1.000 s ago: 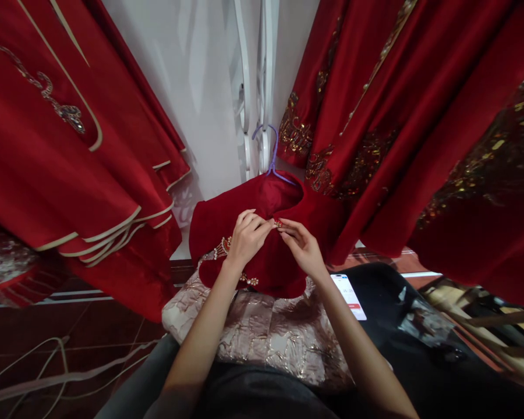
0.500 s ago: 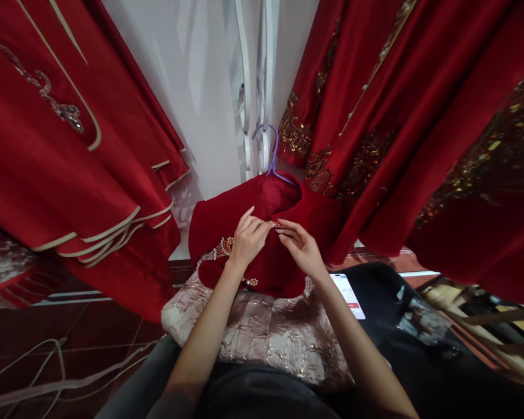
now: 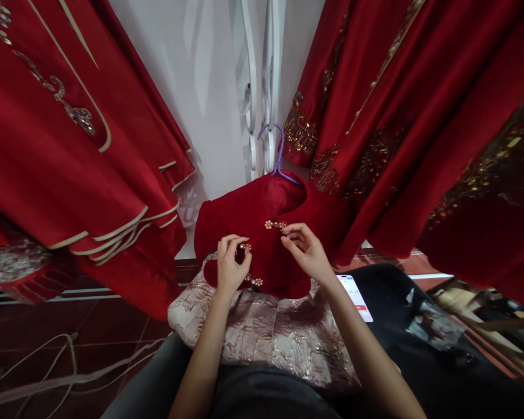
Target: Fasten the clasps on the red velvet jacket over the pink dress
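Note:
A dark red velvet garment (image 3: pixel 266 256) hangs on a purple hanger (image 3: pixel 279 157) in front of me, over a pale gold brocade skirt (image 3: pixel 271 337). Its top beaded clasp (image 3: pixel 274 224) lies joined on the velvet. My left hand (image 3: pixel 229 269) pinches the middle beaded clasp (image 3: pixel 243 247) lower on the left. My right hand (image 3: pixel 304 251) holds the velvet edge just below and right of the top clasp. A third clasp (image 3: pixel 255 281) sits below my left fingers.
Red embroidered gowns hang on both sides, left (image 3: pixel 61 157) and right (image 3: pixel 419 128). A white ornate rail (image 3: pixel 262 87) stands against the wall behind. A phone (image 3: pixel 357 297) with a lit screen lies on black cloth at right. Pale cords (image 3: pixel 61 366) trail over the dark floor.
My left hand let go of the top clasp and dropped down-left to the middle clasp. My right hand stayed near the top clasp, which now shows uncovered. The view shifted slightly.

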`<control>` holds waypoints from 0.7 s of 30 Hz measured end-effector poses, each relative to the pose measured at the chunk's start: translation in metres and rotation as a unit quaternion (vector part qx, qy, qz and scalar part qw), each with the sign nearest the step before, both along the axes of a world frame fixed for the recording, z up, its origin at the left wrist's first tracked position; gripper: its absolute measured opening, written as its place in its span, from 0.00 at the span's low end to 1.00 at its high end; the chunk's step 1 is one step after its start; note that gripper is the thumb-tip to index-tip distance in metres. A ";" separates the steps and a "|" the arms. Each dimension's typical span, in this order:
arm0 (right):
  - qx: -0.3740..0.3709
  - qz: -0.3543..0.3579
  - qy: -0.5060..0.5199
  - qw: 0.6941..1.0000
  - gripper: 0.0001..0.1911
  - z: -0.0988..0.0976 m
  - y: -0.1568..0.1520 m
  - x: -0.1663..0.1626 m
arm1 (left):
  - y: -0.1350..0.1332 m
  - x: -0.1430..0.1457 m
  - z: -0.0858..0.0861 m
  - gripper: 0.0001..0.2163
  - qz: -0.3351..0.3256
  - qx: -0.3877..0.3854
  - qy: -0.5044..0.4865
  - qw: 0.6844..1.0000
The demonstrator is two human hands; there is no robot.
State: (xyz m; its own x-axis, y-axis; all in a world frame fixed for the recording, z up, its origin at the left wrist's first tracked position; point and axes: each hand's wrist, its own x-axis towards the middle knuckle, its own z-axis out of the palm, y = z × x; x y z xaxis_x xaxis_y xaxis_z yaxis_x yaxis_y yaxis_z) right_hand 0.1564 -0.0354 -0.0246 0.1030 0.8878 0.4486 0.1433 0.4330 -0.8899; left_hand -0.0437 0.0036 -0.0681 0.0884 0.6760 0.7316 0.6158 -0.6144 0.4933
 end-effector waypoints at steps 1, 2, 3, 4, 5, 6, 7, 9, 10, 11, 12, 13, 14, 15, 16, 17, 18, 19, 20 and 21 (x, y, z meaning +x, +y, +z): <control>0.002 0.006 -0.012 1.000 0.10 0.001 -0.001 -0.001 | -0.001 -0.001 -0.001 0.10 0.003 0.006 -0.003 1.000; 0.004 0.010 -0.022 1.000 0.10 0.002 -0.002 -0.001 | -0.001 -0.002 -0.001 0.10 0.006 0.013 -0.002 1.000; 0.003 0.012 -0.030 0.999 0.10 0.002 -0.003 -0.001 | -0.002 -0.004 -0.002 0.10 0.008 0.018 0.005 1.000; 0.001 0.013 -0.034 0.999 0.09 0.003 -0.003 -0.001 | -0.002 -0.007 -0.003 0.11 0.008 0.021 0.016 1.000; -0.002 0.014 -0.036 0.999 0.09 0.003 -0.003 -0.001 | -0.001 -0.010 -0.004 0.11 0.006 0.022 0.030 0.999; -0.005 0.014 -0.036 0.999 0.09 0.004 -0.003 0.000 | -0.001 -0.013 -0.005 0.11 0.001 0.020 0.048 0.999; -0.008 0.015 -0.035 0.999 0.09 0.004 -0.003 0.000 | 0.000 -0.017 -0.007 0.11 -0.004 0.019 0.065 0.998; -0.013 0.019 -0.033 0.999 0.10 0.003 -0.003 0.000 | 0.002 -0.023 -0.009 0.10 -0.014 0.019 0.087 0.996; -0.015 0.022 -0.033 0.999 0.10 0.003 -0.003 0.000 | 0.003 -0.026 -0.009 0.10 -0.018 0.020 0.090 0.996; -0.017 0.025 -0.032 0.999 0.10 0.002 -0.003 0.000 | 0.003 -0.027 -0.009 0.09 -0.022 0.022 0.086 0.996; -0.018 0.027 -0.031 0.999 0.10 0.002 -0.003 0.000 | 0.003 -0.028 -0.009 0.09 -0.026 0.024 0.079 0.996; -0.018 0.027 -0.030 0.999 0.10 0.001 -0.003 0.000 | 0.003 -0.027 -0.009 0.08 -0.030 0.027 0.068 0.997; -0.017 0.027 -0.028 0.999 0.10 0.001 -0.003 0.001 | 0.003 -0.027 -0.009 0.08 -0.035 0.030 0.057 0.997; -0.016 0.027 -0.027 0.999 0.10 0.001 -0.003 0.001 | 0.002 -0.026 -0.009 0.08 -0.038 0.033 0.047 0.998; -0.016 0.026 -0.027 0.999 0.10 0.001 -0.003 0.002 | 0.001 -0.024 -0.009 0.08 -0.036 0.038 0.039 0.998; -0.017 0.026 -0.026 0.999 0.10 0.002 -0.003 0.002 | 0.000 -0.023 -0.010 0.08 -0.029 0.046 0.031 0.998; -0.018 0.027 -0.026 0.999 0.10 0.003 -0.003 0.003 | 0.000 -0.021 -0.011 0.08 -0.016 0.056 0.024 0.998; -0.019 0.028 -0.026 0.999 0.10 0.003 -0.004 0.004 | -0.001 -0.020 -0.013 0.08 0.001 0.065 0.020 0.998; -0.019 0.030 -0.026 0.999 0.10 0.004 -0.004 0.004 | -0.002 -0.018 -0.014 0.08 0.019 0.072 0.017 0.997; -0.020 0.032 -0.026 0.999 0.10 0.005 -0.004 0.005 | -0.002 -0.017 -0.016 0.08 0.036 0.078 0.013 0.996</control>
